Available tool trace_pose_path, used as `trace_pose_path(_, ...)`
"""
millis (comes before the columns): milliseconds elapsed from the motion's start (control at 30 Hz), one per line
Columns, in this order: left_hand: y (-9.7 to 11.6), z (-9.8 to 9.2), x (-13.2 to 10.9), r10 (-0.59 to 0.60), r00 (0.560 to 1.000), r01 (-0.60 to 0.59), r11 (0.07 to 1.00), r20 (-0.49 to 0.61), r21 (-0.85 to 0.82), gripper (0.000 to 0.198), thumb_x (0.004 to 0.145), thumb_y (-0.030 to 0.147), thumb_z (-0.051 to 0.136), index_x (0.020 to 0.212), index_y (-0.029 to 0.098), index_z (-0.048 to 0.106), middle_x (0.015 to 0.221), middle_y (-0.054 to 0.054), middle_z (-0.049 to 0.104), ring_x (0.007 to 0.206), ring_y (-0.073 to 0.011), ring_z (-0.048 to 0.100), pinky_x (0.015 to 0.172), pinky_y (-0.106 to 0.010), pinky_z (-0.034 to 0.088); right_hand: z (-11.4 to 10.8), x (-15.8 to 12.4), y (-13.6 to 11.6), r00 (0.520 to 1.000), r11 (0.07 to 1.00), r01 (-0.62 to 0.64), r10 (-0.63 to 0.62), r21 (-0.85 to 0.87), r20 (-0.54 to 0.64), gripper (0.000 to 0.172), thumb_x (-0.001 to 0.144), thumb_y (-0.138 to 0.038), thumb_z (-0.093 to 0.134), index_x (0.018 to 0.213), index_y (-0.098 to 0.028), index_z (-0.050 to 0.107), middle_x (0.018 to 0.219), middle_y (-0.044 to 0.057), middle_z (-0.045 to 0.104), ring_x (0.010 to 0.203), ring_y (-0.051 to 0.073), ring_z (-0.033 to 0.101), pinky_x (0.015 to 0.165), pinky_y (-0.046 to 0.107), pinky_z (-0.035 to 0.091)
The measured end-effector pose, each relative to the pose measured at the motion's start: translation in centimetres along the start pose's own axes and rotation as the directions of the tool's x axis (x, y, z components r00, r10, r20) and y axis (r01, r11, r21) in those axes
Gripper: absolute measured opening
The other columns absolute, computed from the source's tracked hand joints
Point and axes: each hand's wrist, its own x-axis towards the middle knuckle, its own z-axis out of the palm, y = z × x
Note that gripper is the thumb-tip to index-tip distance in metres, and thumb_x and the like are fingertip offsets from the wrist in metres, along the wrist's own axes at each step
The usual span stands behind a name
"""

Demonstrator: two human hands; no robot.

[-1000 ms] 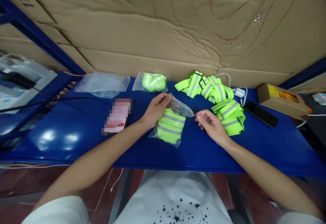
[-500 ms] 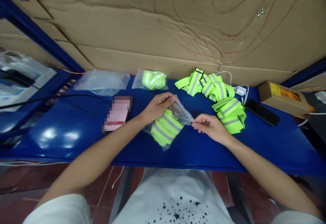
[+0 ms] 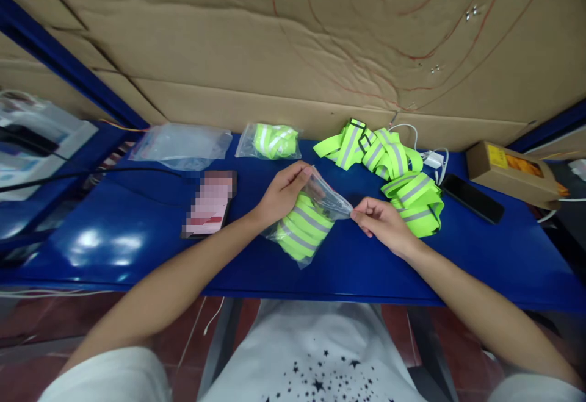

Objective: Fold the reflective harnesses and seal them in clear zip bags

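Observation:
A clear zip bag (image 3: 327, 199) is stretched between my two hands above the blue table. Inside it lies a folded neon-yellow reflective strap (image 3: 304, 228) with grey stripes. My left hand (image 3: 284, 191) pinches one end of the bag's zip edge, fingers closed. At the opposite corner of that edge, my right hand (image 3: 378, 222) grips the plastic between thumb and fingers. Whether the zip is sealed I cannot tell. Just right of my right hand are loose reflective straps (image 3: 416, 204), with more straps (image 3: 366, 149) with black buckles behind them.
Toward the back stand a filled zip bag (image 3: 274, 141) and a stack of flat clear bags (image 3: 183, 146). A phone with a lit screen (image 3: 210, 204) lies left; a dark phone (image 3: 473, 199), a white charger (image 3: 433, 159) and a cardboard box (image 3: 508, 173) are right. Cardboard (image 3: 229, 54) walls the back.
Both hands stay on the bag's edge. The bag and the strap inside have shifted slightly right, and my right hand has moved a little up and right. The view has tilted slightly.

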Motion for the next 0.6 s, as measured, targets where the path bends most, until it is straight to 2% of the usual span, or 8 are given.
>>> trace_pose_path(167,0.14,0.37,-0.23,0.010,1.000,-0.010,1.000,0.003,-0.019,0.035,0.099,0.052,0.057,0.091,0.018,0.060,0.072,-0.003,0.074,0.063,-0.0180,0.071,0.070,-0.032,0.061,0.14,-0.16,-0.11,0.996,0.994,0.082,-0.084,-0.076,-0.020,0.035,0.084,-0.049,0.075,0.075,-0.018,0.060,0.054,-0.006,0.052,0.045,0.007,0.043,0.044,0.023,0.033)
trace_pose_path(367,0.37,0.38,-0.28,0.039,0.999,-0.039,0.999,-0.019,-0.027,0.036,0.097,0.053,0.059,0.091,0.018,0.061,0.070,-0.001,0.073,0.062,-0.0174,0.071,0.067,-0.031,0.061,-0.12,-0.08,0.42,0.997,0.997,0.077,-0.076,-0.031,0.029,0.028,0.088,-0.044,0.071,0.086,-0.019,0.061,0.065,-0.005,0.058,0.046,0.008,0.050,0.045,0.024,0.038)
trace_pose_path(500,0.27,0.42,-0.27,0.030,0.999,-0.030,1.000,-0.025,-0.008,0.036,0.098,0.054,0.058,0.091,0.018,0.060,0.070,-0.001,0.073,0.061,-0.0171,0.070,0.067,-0.030,0.060,-0.10,0.05,0.61,0.998,0.999,0.048,-0.047,-0.023,0.033,0.025,0.085,-0.041,0.072,0.085,-0.019,0.061,0.068,-0.003,0.060,0.047,0.009,0.049,0.044,0.024,0.037)
trace_pose_path(600,0.21,0.50,-0.30,0.018,1.000,-0.018,1.000,-0.022,-0.002,0.036,0.098,0.054,0.057,0.091,0.019,0.060,0.072,-0.002,0.074,0.064,-0.0179,0.071,0.070,-0.032,0.061,0.10,-0.04,0.45,0.998,0.997,0.061,-0.060,-0.042,0.018,0.024,0.085,-0.041,0.071,0.082,-0.020,0.060,0.062,-0.005,0.055,0.046,0.008,0.046,0.045,0.024,0.035)
